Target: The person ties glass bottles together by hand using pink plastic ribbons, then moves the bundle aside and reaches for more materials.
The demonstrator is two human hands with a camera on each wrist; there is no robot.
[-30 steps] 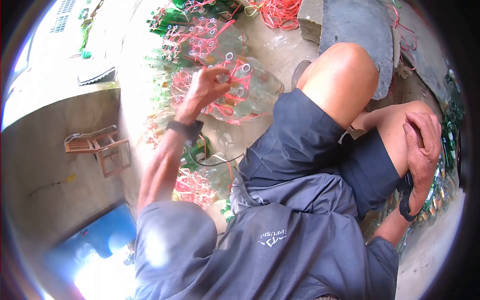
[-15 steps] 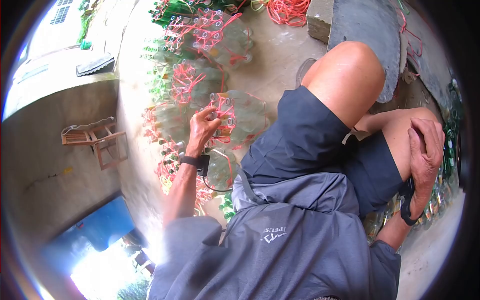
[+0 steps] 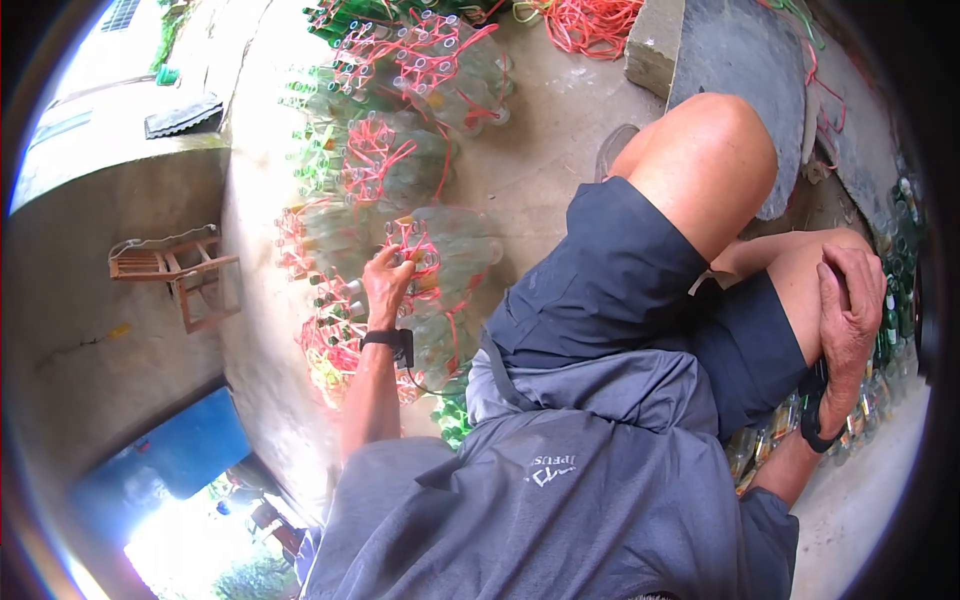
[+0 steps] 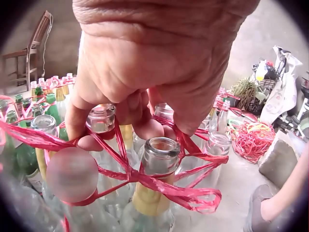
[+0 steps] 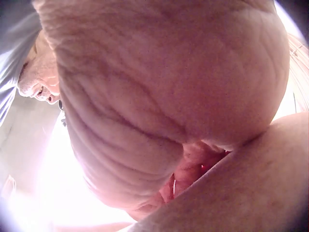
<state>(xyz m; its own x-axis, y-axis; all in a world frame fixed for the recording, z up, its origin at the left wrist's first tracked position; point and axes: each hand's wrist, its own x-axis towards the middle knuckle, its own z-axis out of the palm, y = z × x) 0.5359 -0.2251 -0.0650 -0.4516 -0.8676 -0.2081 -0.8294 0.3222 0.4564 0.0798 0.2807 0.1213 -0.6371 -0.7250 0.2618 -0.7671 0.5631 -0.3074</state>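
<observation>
At the left of the head view, my left hand (image 3: 386,287) grips the red strapping around a bundle of clear glass bottles (image 3: 462,245). The left wrist view shows the fingers of this hand (image 4: 149,58) curled into the red straps (image 4: 186,193) between the bottle necks (image 4: 161,153). The bundle appears upright beside other tied bundles; its bases are hidden. My right hand (image 3: 852,305) rests on the bent right leg (image 3: 785,300), fingers loosely bent and holding nothing. Up close in the right wrist view, the palm side of that hand (image 5: 164,92) lies against skin (image 5: 251,188).
More tied bottle bundles (image 3: 465,75) stand in a row along the left. Loose red strapping (image 3: 585,25) lies by a concrete block (image 3: 652,45) and a grey slab (image 3: 740,75). A wooden chair (image 3: 175,262) is at far left. Further bottles (image 3: 870,400) lie at right.
My left hand and the gripped bundle have moved down and left in the head view, away from the farther bundles and next to the nearer ones. The right hand has stayed on the leg.
</observation>
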